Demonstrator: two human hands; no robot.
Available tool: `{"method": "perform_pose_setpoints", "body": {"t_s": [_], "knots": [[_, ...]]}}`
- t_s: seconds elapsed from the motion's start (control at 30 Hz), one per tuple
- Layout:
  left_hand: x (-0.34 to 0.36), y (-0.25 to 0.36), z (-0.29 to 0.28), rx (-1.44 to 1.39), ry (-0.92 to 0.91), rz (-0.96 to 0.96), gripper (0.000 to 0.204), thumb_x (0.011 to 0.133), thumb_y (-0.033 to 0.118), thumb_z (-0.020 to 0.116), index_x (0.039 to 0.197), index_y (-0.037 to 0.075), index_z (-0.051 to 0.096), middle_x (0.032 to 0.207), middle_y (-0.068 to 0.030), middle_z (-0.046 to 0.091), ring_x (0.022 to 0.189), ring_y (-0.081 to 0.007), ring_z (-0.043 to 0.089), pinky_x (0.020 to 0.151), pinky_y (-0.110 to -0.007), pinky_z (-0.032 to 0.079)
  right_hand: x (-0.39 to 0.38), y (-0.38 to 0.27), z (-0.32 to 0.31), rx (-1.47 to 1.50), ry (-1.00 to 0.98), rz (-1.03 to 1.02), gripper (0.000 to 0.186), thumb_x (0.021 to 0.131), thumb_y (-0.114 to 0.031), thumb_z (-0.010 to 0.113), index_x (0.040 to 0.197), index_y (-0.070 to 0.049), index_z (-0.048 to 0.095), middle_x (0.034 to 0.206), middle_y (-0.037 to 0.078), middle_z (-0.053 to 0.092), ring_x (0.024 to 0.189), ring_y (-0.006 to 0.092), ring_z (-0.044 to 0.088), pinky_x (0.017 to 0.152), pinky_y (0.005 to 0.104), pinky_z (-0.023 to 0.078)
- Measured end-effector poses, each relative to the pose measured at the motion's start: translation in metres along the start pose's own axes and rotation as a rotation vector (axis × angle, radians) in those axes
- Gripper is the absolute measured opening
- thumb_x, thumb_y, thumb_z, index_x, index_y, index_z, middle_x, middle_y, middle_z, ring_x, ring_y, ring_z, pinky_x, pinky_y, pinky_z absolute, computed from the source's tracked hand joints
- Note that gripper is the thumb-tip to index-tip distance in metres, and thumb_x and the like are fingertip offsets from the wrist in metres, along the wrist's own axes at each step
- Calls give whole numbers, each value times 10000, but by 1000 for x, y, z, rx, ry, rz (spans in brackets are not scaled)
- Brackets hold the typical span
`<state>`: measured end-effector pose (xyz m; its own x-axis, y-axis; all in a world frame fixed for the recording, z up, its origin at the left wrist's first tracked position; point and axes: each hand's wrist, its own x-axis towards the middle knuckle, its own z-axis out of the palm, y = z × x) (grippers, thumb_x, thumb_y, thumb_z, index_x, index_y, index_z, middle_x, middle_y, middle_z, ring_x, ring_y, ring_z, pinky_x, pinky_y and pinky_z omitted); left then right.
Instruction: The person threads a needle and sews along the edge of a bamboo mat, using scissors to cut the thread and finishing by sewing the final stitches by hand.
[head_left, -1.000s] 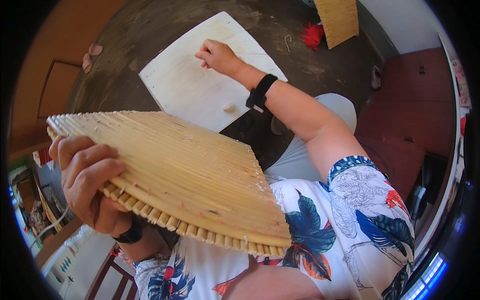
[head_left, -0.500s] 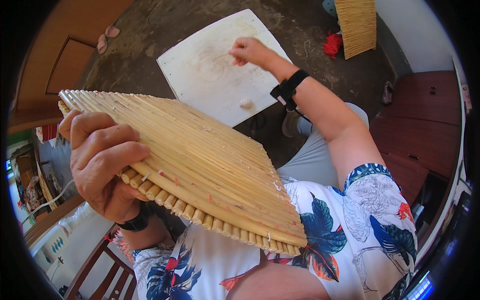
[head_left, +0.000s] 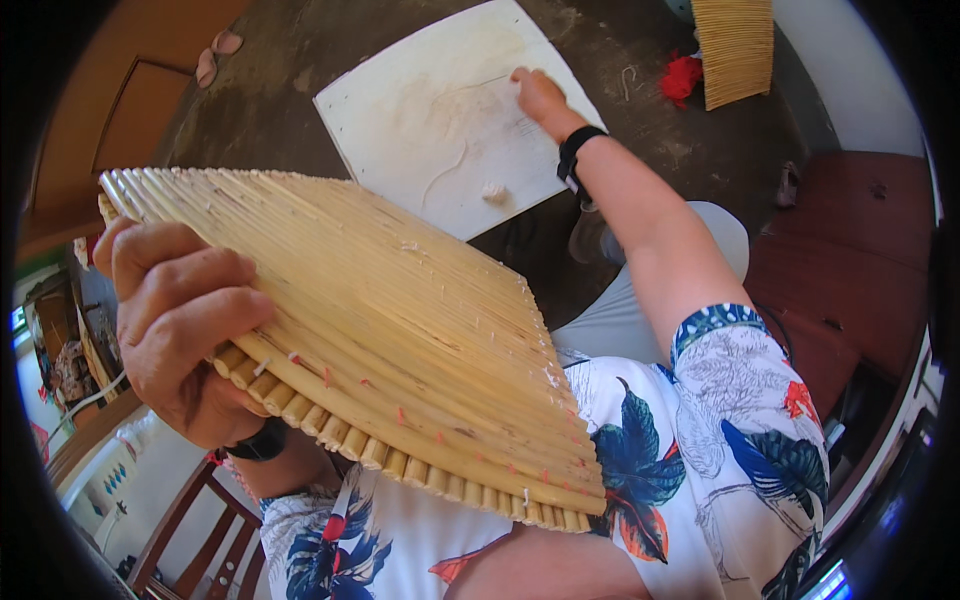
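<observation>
My left hand [head_left: 185,320] grips the left edge of a stalk mat [head_left: 390,290], its fingers curled over the top. The mat is made of pale yellow stalks laid side by side, with a second layer crossing underneath. Short red and white thread ends stick out of its surface. Tilted, it is held up in front of my chest. Beyond it, my right hand [head_left: 543,98] is closed in a pinch over the far right part of a white board. From its fingertips a thin thread [head_left: 490,82] trails left.
On the white board [head_left: 385,110] lie a small white lump [head_left: 493,192] and a curved piece of string [head_left: 445,178]. Another stalk panel [head_left: 737,50] leans at the upper right beside a red bundle [head_left: 680,78]. A dark red cabinet [head_left: 850,250] stands at right, a wooden chair [head_left: 200,545] at lower left.
My right hand has moved farther out and to the right over the board, with the thread. The mat and my left hand have shifted slightly left.
</observation>
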<state>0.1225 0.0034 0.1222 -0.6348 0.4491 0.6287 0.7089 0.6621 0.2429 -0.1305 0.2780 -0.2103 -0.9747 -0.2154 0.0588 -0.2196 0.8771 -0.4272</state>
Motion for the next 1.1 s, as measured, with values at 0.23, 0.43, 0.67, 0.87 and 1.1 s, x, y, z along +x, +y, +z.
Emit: {"method": "perform_pose_setpoints", "body": {"t_s": [0.23, 0.43, 0.67, 0.87, 1.1], "knots": [[0, -18, -10, 7, -193, 175, 382, 779, 448, 503, 774, 79, 602, 702, -121, 607, 672, -259, 491, 717, -422, 351, 27, 0, 10, -121, 67, -93, 336, 748, -251, 688, 1069, -226, 589, 1054, 93, 535, 1071, 311, 477, 854, 411, 443], [-6, -26, -28, 50, -182, 157, 321, 763, 417, 505, 815, 107, 573, 706, -120, 605, 680, -245, 486, 715, -426, 354, 9, -16, 15, -233, 45, -111, 170, 800, -203, 599, 963, -157, 616, 1052, 78, 549, 1056, 294, 477, 831, 425, 435], [-9, -19, -4, -25, -51, 108, 427, 810, 478, 497, 754, 63, 585, 684, -125, 602, 689, -244, 491, 726, -408, 361, 33, 21, -3, -129, 80, -185, 90, 828, -184, 559, 882, -113, 555, 942, 131, 617, 826, 394, 579, 695, 471, 458], [-25, -16, 3, 33, -42, -17, 479, 734, 528, 583, 745, 51, 635, 708, -97, 616, 734, -243, 526, 749, -365, 346, 46, -23, -110, -40, 181, -626, 169, 778, -194, 576, 729, -34, 598, 775, 176, 613, 729, 362, 577, 659, 435, 459], [-38, -2, 1, 33, -124, -71, 386, 676, 427, 619, 762, 52, 642, 757, -89, 624, 776, -250, 521, 764, -364, 346, -62, -117, -211, 524, -156, -375, 160, 772, -82, 648, 704, -22, 517, 707, 78, 588, 694, 139, 616, 573, 266, 478]]}}
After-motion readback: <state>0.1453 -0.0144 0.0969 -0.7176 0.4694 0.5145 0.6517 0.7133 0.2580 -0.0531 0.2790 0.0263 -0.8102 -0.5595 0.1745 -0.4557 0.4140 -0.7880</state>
